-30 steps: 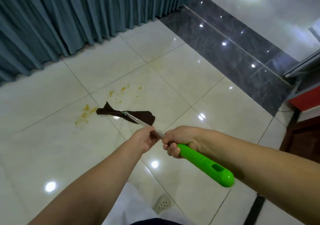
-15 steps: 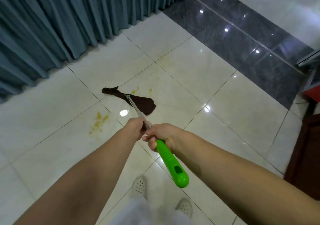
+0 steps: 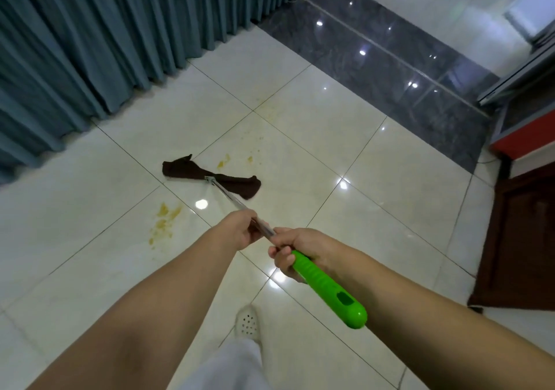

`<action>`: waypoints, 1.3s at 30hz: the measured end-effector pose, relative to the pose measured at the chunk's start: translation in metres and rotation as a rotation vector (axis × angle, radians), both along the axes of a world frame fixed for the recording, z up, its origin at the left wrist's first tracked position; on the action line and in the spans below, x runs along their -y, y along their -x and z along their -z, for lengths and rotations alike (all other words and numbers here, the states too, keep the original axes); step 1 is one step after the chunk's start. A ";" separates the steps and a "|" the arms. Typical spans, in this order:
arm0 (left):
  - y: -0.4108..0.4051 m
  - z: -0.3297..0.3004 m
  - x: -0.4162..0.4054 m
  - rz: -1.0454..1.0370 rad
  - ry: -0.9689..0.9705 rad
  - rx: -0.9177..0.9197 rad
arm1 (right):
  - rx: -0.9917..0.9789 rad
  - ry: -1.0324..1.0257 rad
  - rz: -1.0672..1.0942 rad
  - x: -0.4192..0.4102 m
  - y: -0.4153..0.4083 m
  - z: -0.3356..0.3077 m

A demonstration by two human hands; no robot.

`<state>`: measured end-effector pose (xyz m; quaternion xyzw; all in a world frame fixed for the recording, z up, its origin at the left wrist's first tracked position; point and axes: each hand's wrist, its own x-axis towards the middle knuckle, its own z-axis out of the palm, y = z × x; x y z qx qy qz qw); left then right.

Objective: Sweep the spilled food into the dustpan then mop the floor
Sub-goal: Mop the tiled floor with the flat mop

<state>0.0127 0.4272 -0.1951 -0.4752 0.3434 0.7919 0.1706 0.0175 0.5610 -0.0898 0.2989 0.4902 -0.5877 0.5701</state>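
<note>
Yellow smear on the tile at left, near the brown mop cloth but not touched by it; smaller stains just beyond the cloth. Left hand wrapped round the metal shaft, right hand clamped where the green grip begins. Risk: cloth bunched and narrow, so likely to spread the residue, not lift it. Shoe close below; wet tile possibly slippery.

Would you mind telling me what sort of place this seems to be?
Probably an indoor hall or lobby: glossy cream floor tiles, a dark polished stone strip, and long teal curtains reaching the floor.
</note>
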 end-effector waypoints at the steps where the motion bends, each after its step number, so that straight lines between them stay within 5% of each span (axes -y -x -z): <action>1: -0.010 -0.001 0.000 0.014 -0.002 -0.008 | 0.012 -0.003 0.019 -0.001 -0.009 -0.003; 18: -0.240 -0.009 0.022 0.163 0.052 0.047 | -0.031 -0.077 0.000 0.030 -0.251 -0.017; 39: -0.409 -0.013 0.120 0.182 0.006 0.024 | -0.094 -0.216 -0.221 0.129 -0.411 -0.032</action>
